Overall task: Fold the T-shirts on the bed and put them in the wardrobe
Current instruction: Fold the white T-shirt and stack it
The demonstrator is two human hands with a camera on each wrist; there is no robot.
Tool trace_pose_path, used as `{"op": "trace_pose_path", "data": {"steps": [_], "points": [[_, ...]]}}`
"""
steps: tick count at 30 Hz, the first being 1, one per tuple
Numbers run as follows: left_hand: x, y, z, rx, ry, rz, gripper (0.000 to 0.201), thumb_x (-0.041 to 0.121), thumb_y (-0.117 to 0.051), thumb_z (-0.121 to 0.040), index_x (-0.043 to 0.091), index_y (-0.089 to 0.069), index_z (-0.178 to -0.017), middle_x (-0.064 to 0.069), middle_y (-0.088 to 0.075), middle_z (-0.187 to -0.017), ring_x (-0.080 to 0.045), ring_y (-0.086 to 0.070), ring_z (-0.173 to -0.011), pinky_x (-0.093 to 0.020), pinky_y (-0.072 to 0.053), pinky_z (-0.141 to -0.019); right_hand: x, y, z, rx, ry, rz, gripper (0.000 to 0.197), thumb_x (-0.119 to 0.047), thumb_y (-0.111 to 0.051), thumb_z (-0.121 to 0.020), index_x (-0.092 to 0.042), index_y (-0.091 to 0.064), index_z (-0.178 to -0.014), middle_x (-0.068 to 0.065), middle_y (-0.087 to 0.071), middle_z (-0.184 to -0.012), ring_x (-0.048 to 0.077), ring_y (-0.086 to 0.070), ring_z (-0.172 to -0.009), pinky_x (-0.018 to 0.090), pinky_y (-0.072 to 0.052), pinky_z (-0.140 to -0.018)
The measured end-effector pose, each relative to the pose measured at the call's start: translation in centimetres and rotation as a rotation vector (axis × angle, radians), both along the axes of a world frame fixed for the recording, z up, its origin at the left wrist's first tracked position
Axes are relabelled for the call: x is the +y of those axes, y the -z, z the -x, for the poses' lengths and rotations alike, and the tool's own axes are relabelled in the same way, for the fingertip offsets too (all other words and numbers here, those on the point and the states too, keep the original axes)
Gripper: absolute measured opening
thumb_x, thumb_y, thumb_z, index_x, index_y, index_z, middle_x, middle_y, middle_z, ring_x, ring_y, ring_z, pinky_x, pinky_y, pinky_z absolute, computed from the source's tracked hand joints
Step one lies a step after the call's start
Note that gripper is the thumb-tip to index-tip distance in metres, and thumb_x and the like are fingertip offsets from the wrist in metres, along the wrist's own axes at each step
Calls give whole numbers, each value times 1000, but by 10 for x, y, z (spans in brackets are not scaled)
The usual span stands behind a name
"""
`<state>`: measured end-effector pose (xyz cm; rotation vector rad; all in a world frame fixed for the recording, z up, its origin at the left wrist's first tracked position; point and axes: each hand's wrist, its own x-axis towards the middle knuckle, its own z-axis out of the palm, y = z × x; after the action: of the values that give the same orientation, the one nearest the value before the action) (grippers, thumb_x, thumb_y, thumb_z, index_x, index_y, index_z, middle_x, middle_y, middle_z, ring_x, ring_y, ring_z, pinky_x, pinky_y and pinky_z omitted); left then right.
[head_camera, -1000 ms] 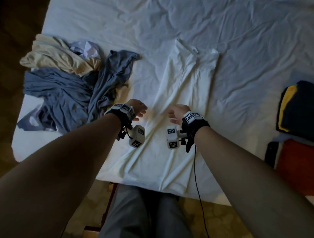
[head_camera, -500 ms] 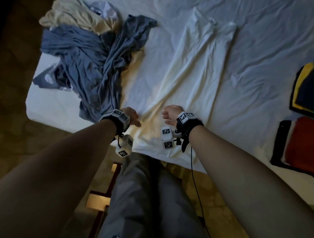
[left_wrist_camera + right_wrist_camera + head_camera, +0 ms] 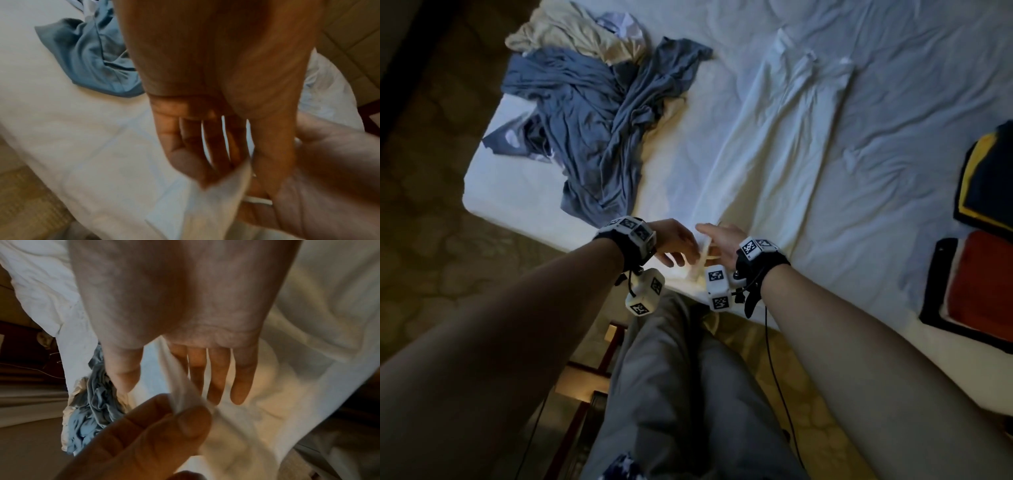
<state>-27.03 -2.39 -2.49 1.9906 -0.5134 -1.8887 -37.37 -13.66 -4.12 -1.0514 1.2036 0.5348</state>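
At the lower centre of the head view, your left hand [image 3: 674, 245] pinches the hem of the white T-shirt [image 3: 774, 150] between thumb and fingertips, while your right hand [image 3: 719, 240] lies against the same hem with fingers straight and slightly spread. The shirt lies lengthwise on the bed [image 3: 893, 102], sides folded in, so this hold probably prepares the fold toward the collar. The unfolded pile [image 3: 592, 113] waits upper left; no wardrobe is visible.
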Motion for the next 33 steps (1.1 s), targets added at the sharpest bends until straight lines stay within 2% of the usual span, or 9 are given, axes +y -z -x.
{"op": "trace_pose_path", "data": {"steps": [5,7,11,13,18,23,26,29,33], "points": [[12,16,3,-242,-337,8,9,12,-58,-91,7,-65,-90,-10,-68,-88,-22,-63,-76,-31,-55,-67,-21,100,37,69,-120,155,85,-39,-58,-62,-22,-41,-144,4,-56,-132,38,-59,-114,56,-53,-89],[16,26,7,-270,-443,-16,5,11,-59,-90,7,-61,-92,-13,-66,-89,-26,-62,-81,-36,-55,-72,-17,85,46,82,-131,155,85,-39,-66,-59,-23,-44,-140,6,-58,-132,37,-62,-108,55,-56,-84],[17,42,21,-170,-474,-98,13,13,-64,-90,7,-57,-99,-18,-63,-101,-31,-62,-97,-43,-53,-86,0,9,54,65,-177,146,35,-4,-63,-84,-10,-57,-118,14,-66,-108,34,-67,-93,41,-61,-67],[16,48,31,-149,-461,-128,16,13,-67,-88,8,-57,-99,-20,-64,-105,-31,-63,-100,-44,-53,-86,2,10,62,71,-210,164,31,3,-60,-84,-10,-60,-112,14,-67,-105,35,-67,-93,42,-61,-69],[8,53,46,-197,-391,-159,27,10,-73,-84,6,-61,-108,-14,-61,-91,-25,-59,-85,-37,-52,-80,5,26,76,103,-355,274,25,-6,-66,-78,-13,-64,-102,8,-69,-97,28,-67,-84,38,-61,-67],[10,55,48,-270,-296,-225,31,10,-70,-85,-2,-65,-114,-23,-66,-109,-37,-63,-103,-45,-53,-91,-5,20,83,133,-335,378,8,-20,-63,-81,-14,-68,-81,10,-74,-88,26,-71,-83,43,-60,-78],[13,59,50,-232,-413,-262,30,10,-69,-87,-4,-64,-113,-24,-64,-107,-38,-61,-107,-50,-51,-95,-21,15,95,189,-267,488,13,-24,-60,-86,-19,-66,-97,5,-70,-100,22,-67,-86,33,-57,-76],[12,61,58,-156,-560,-276,39,9,-71,-85,-1,-59,-122,-17,-58,-109,-36,-56,-108,-44,-54,-90,-37,14,116,282,-155,557,34,-27,-62,-86,-10,-56,-115,10,-62,-115,30,-61,-94,34,-50,-81],[16,68,67,-74,-571,-290,58,12,-80,-76,6,-56,-129,-14,-63,-118,-27,-62,-87,-31,-52,-55,-39,21,147,451,-2,383,56,-41,-65,-76,-7,-44,-116,15,-59,-109,33,-62,-90,42,-53,-81]]}}
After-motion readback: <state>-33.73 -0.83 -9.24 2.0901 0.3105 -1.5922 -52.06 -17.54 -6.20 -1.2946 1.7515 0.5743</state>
